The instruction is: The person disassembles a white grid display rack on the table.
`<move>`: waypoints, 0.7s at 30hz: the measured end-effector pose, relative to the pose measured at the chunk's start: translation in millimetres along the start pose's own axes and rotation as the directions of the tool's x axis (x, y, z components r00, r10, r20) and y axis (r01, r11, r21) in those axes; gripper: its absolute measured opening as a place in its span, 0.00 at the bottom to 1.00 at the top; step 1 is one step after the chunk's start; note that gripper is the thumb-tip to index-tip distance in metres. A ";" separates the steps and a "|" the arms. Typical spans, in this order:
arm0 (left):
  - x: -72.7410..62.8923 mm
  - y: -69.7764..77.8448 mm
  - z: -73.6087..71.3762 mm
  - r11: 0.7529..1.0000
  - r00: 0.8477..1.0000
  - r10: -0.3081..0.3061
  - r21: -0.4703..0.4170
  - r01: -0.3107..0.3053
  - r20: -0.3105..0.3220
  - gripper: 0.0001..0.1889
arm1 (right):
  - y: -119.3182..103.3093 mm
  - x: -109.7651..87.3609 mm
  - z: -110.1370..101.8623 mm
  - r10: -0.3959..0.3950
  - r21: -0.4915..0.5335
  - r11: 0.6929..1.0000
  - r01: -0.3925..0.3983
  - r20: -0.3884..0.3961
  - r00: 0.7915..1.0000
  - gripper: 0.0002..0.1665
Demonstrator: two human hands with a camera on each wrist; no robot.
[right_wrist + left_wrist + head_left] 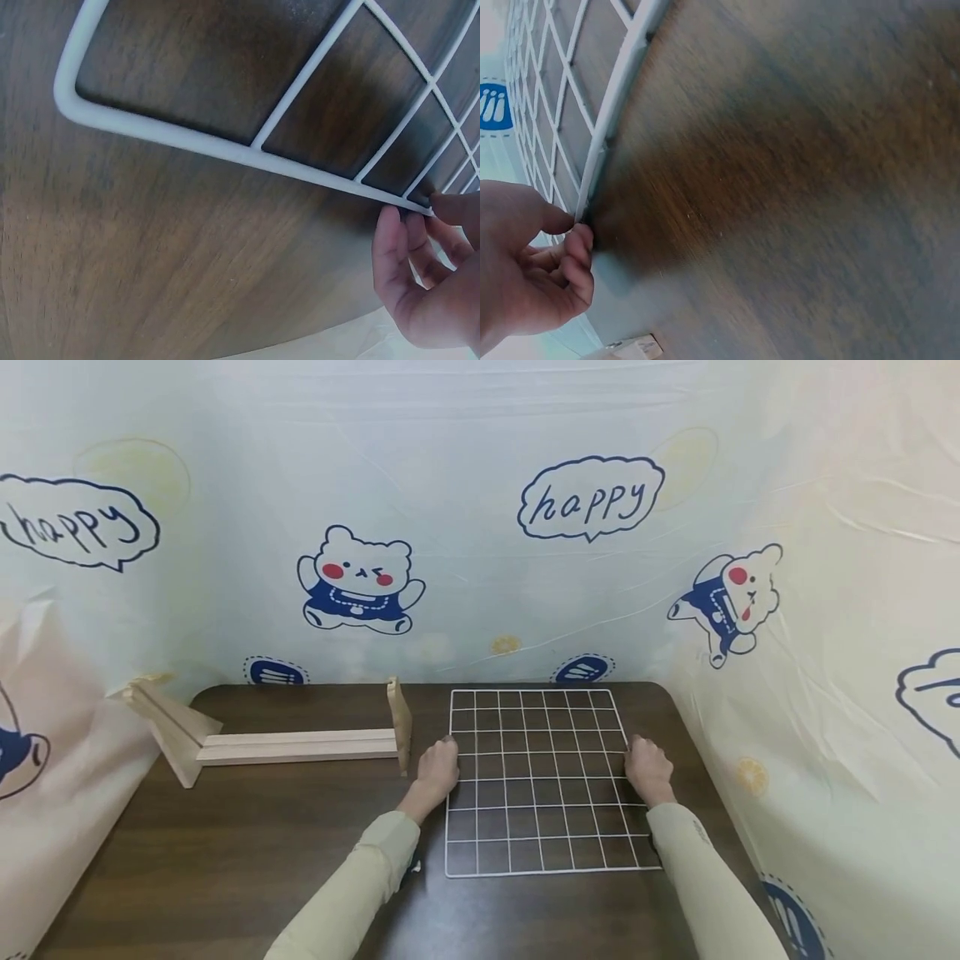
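Observation:
A white wire grid panel (536, 806) lies over the right half of the brown table, its square mesh showing the wood beneath. My left hand (438, 768) grips the panel's left edge wire. In the left wrist view, thumb and curled fingers (577, 259) of that hand pinch the wire close to the tabletop. On the opposite side, my right hand (649, 768) holds the right edge wire. The right wrist view shows its thumb above the rim and fingertips (388, 221) under it. A rounded corner of the panel (71, 101) is nearest that camera.
At the back left stands a pale wooden frame (300, 747) with two upright end pieces joined by a long bar. A small dark object (411, 870) is partly hidden by the left sleeve. Printed cloth (465, 568) hangs behind and beside the brown table (225, 860).

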State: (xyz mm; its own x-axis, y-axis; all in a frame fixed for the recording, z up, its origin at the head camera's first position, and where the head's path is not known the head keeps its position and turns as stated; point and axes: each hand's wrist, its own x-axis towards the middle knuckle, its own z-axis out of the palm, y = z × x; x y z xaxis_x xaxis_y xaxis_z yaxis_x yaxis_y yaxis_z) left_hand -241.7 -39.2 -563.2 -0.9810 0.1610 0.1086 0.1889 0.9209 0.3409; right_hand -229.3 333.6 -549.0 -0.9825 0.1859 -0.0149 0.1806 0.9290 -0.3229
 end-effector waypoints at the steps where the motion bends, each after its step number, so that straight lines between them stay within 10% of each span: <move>1: 0.3 -1.0 0.4 1.000 1.000 -0.006 -0.013 0.006 0.001 0.07 | 0.0 0.2 0.4 0.005 0.003 1.000 -0.005 0.002 1.000 0.07; 21: -29.9 1.7 -13.2 0.991 0.999 0.030 -0.130 -0.031 -0.012 0.04 | 8.3 -7.4 -6.8 -0.002 0.091 0.996 0.001 0.008 1.000 0.20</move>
State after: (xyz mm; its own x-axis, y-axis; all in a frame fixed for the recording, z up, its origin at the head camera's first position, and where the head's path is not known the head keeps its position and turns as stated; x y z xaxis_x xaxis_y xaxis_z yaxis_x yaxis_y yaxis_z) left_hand -211.5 -47.2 -553.5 -0.9743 0.1844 0.1297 0.2237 0.8616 0.4557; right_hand -220.3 342.1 -545.2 -0.9831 0.1818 -0.0224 0.1750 0.8963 -0.4074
